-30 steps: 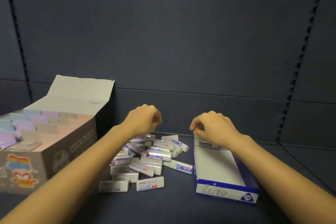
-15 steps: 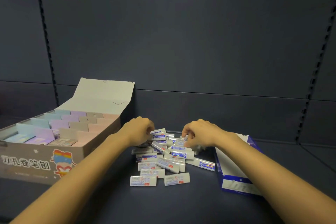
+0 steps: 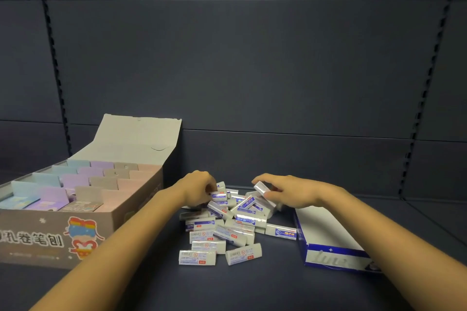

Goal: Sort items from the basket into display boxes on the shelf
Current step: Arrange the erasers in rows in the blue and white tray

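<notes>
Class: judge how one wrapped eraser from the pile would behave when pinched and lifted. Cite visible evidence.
Probably light: the right hand pinches an eraser with fingertips alone. Possibly slippery: wrappers in the pile look glossy. Unlikely to roll: the blocks are flat-sided.

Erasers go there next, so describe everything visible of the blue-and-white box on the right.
The blue-and-white box is a shallow, open cardboard tray: white inside, blue walls, pale lettering on its near front. It lies flat on the dark shelf, right of the eraser pile, its visible floor bare. The right forearm crosses over its far end; one eraser lies by its left wall.
</notes>
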Demonstrator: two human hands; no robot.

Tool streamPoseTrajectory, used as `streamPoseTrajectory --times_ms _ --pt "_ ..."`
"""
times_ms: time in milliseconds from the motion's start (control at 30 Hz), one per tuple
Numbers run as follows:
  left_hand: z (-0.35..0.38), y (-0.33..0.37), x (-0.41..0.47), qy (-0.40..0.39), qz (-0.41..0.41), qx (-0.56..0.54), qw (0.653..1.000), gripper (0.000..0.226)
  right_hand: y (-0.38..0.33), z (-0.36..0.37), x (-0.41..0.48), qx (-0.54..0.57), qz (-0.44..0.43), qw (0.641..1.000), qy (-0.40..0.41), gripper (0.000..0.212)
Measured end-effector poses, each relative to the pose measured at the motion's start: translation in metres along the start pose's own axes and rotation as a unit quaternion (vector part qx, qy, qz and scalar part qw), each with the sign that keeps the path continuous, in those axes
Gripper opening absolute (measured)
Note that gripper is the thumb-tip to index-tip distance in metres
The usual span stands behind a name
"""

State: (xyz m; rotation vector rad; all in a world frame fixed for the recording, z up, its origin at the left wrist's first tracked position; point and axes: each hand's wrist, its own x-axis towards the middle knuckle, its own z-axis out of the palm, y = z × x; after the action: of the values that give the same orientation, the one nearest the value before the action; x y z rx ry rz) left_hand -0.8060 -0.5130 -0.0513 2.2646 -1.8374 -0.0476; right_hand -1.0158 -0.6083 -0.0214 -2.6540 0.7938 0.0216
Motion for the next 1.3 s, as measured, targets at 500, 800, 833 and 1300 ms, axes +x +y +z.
streamPoseTrajectory --times_ms 500,800,833,1300 --pt "-0.029 0.024 0.001 0.056 0.083 -0.041 0.994 0.019 0.040 -0.016 -0.027 0.320 0.001 0.942 0.104 0.009" --pt "-0.022 0.093 0.021 0.039 0.152 -0.077 0.985 0.022 0.071 -0.019 -0.056 0.362 0.037 0.917 0.165 0.013" --pt "-0.021 0.100 0.024 0.037 0.157 -0.075 0.984 0.022 0.075 -0.019 -0.060 0.352 0.042 0.920 0.167 0.012" --pt "0.009 0.161 0.053 0.006 0.176 -0.054 0.983 0.021 0.123 -0.025 -0.091 0.275 0.091 0.940 0.180 0.014"
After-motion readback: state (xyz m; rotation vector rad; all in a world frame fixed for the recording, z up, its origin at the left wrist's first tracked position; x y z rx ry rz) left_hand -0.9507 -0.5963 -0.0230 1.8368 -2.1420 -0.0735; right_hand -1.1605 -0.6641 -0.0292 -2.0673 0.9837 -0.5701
